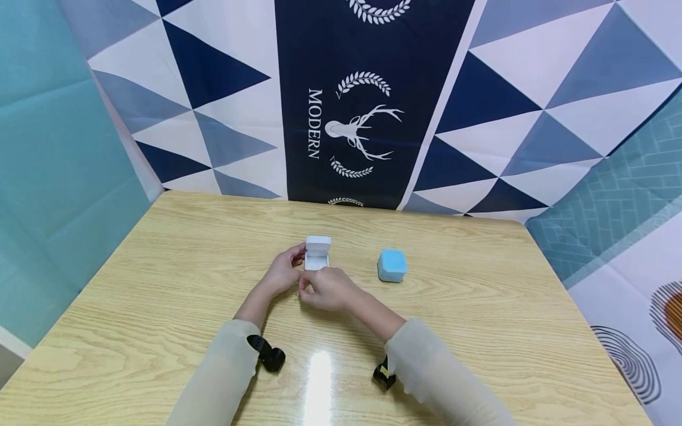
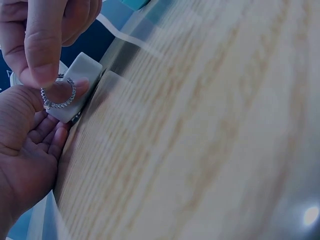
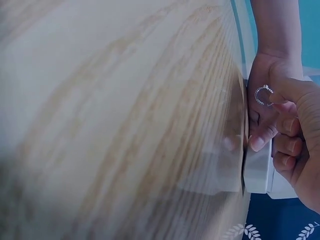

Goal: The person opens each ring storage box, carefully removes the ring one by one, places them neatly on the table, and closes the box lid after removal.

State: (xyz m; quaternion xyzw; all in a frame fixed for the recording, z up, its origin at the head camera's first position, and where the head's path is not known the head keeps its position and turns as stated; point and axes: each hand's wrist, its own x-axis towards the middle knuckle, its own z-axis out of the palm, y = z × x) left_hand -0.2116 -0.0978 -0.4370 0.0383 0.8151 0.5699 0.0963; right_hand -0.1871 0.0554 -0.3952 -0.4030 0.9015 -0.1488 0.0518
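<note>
- Right hand (image 1: 331,289): thumb and fingertips are pinching a thin, round, silver-coloured ring set with small sparkling stones (image 2: 61,105); the gap between them is looking narrow, just the ring's band
- Ring is sticking out from the fingertips, at about 9 o'clock of them in the right wrist view; being a round hoop, it is showing no long axis
- Small white box with rounded edges, material unclear (image 1: 317,262), is sitting at about 1 o'clock from the pinching fingertips in the head view; its lid (image 1: 318,242) is standing raised on the 12 o'clock side, so the hollow is facing up and toward 6 o'clock
- Left hand (image 1: 282,273) is the nearer one to the box: it is holding the 9 o'clock side, thumb against it, fingers curling about it
- Ring is appearing near the box but apart from it; whether the right knuckles are touching the box, cannot tell
- Light-blue cube with rounded corners (image 1: 392,265) is resting at 3 o'clock from the box, well apart, on the pale wood-grain table (image 1: 453,337)
</note>
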